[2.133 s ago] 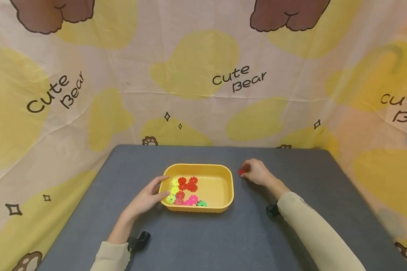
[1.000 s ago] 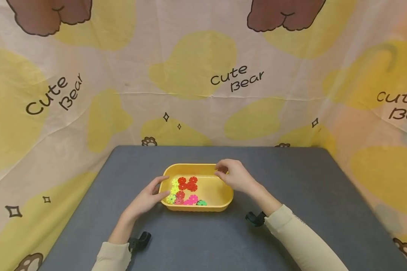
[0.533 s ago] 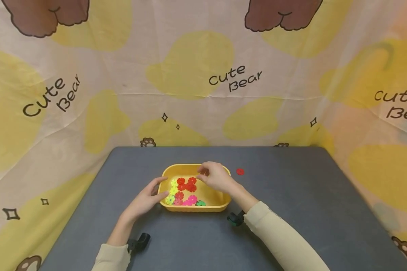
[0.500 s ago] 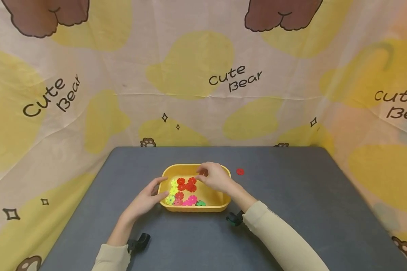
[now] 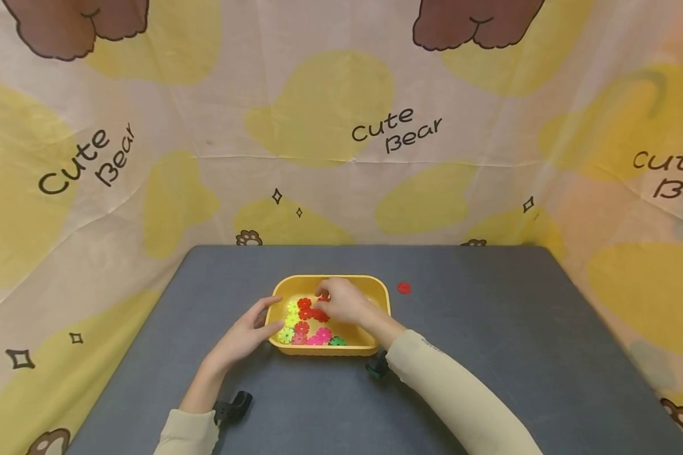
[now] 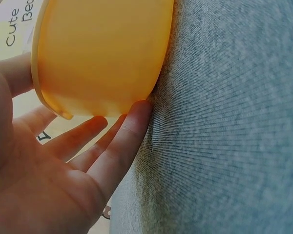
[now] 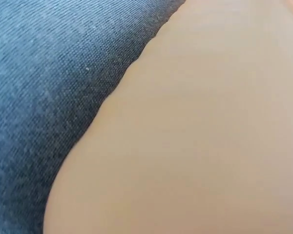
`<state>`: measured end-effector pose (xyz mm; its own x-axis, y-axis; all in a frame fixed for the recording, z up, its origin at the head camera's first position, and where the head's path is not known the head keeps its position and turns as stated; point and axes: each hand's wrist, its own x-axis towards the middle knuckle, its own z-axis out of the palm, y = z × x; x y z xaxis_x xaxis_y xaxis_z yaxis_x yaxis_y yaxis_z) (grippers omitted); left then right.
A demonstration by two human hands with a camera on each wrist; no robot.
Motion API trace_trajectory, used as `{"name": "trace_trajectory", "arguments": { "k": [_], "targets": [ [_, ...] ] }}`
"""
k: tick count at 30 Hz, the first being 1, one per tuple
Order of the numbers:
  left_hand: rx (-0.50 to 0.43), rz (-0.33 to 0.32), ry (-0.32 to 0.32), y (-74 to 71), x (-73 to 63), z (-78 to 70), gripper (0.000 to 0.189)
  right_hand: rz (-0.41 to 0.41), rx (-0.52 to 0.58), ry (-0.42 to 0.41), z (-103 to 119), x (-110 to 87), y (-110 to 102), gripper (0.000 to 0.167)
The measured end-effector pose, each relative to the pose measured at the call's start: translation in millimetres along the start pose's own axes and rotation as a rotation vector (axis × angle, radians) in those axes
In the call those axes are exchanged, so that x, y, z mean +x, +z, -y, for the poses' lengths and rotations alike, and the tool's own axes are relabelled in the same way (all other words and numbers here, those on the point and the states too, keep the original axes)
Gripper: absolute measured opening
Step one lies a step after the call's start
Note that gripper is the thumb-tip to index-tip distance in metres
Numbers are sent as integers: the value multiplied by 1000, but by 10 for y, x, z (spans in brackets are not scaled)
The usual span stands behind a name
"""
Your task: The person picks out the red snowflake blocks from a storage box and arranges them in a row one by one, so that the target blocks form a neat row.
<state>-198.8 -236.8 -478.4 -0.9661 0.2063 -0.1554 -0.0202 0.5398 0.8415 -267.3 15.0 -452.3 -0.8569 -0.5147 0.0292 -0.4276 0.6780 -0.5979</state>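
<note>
A yellow plastic tray (image 5: 353, 344) holds several small snowflake-shaped building discs in groups of yellow, red, pink and green. My left hand (image 5: 252, 332) grips the tray's left end; in the left wrist view its thumb goes over the rim and its fingers touch the outer wall. Inside the tray, my right hand (image 5: 344, 301) is over the red discs (image 5: 304, 313), thumb and forefinger apart, partly covering them. One red disc (image 5: 404, 288) lies on the table, right of the tray. The right wrist view shows mostly a blurred, pale surface close up, and no fingers.
The grey cloth-topped table (image 5: 489, 328) spreads around the tray. A printed curtain (image 5: 341, 126) stands behind it and along both sides. A black wrist camera (image 5: 233, 407) sits below the left hand, another (image 5: 378, 365) near the tray's front right corner.
My right hand has let go of the red disc on the table right of the tray, then moved left over the rim and down to the red discs. The left hand stays on the tray.
</note>
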Motion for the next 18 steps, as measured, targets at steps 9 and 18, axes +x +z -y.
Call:
{"name": "trace_trajectory", "arguments": {
  "k": [9,18],
  "targets": [
    [2,-4,9,8,7,7,63,32,68,66,-63,82,104,27],
    [-3,-11,4,2,-4,10,61,52,89,58,-122,108,188,25]
  ]
}}
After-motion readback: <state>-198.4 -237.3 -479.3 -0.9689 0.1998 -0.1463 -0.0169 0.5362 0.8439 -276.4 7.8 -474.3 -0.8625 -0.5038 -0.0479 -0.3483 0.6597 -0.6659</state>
